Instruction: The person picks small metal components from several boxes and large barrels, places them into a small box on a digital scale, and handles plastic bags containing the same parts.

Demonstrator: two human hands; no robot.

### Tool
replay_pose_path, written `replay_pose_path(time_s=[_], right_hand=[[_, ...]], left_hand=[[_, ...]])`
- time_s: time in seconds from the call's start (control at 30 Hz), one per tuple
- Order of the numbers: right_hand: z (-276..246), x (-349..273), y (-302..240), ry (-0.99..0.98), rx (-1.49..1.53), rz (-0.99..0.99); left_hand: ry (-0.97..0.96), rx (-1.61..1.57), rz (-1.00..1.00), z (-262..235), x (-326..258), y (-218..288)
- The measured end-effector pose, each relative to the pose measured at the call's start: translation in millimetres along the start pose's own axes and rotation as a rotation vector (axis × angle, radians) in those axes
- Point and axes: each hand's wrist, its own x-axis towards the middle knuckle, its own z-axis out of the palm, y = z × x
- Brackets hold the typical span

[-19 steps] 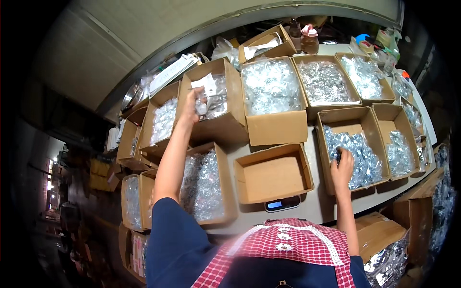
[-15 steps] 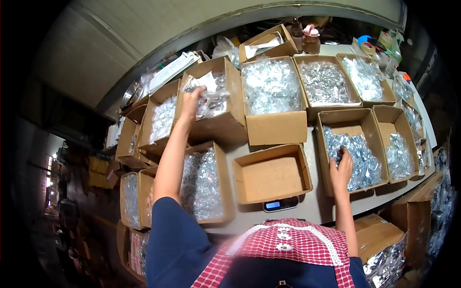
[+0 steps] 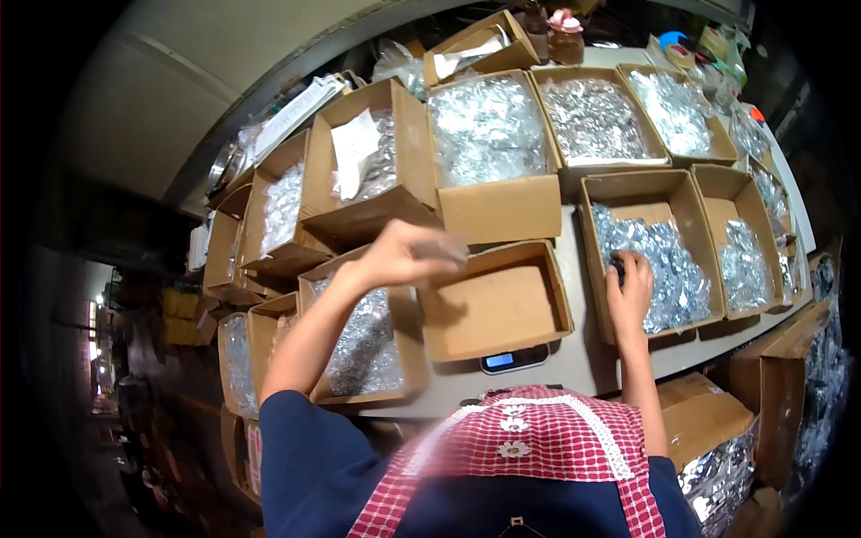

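My left hand (image 3: 408,255) hangs over the left end of an open, bare-bottomed cardboard box (image 3: 502,309). Its fingers are drawn together but smeared at the tips, so what they hold, if anything, cannot be made out. This box rests on a small scale (image 3: 515,360) with a lit display. To the right, my right hand (image 3: 633,291) reaches into a cardboard box of clear bluish packets (image 3: 668,269). Its fingers curl around a small dark item (image 3: 617,268), mostly hidden by them. Behind my left hand, a white paper (image 3: 356,148) lies on packets in a taller box (image 3: 408,148).
More cardboard boxes of clear packets stand around, including a large one (image 3: 498,206) at the back and one (image 3: 404,354) under my left forearm. A jar with a pink lid (image 3: 566,40) stands at the far edge. Papers (image 3: 296,117) lie at the back left.
My left hand has left the tall box with the white paper and moved toward me and right, over the bare-bottomed box. My right hand stays in the bluish packets. The view has shifted slightly.
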Motion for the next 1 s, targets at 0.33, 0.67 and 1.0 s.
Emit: replay_pose_path(time_s=[0.33,0.67,1.0], right_hand=[[1,2,5,0.005,0.004,0.026],[-2,5,4,-0.005,0.031,0.077],[-9,12,0,-0.105,0.113,0.045]], left_hand=[[-0.082,-0.183,-0.211,32,122,-39],[0.210,0.409,-0.295,47,249,-134],[0.275,-0.703,-0.334,22,299,-48]])
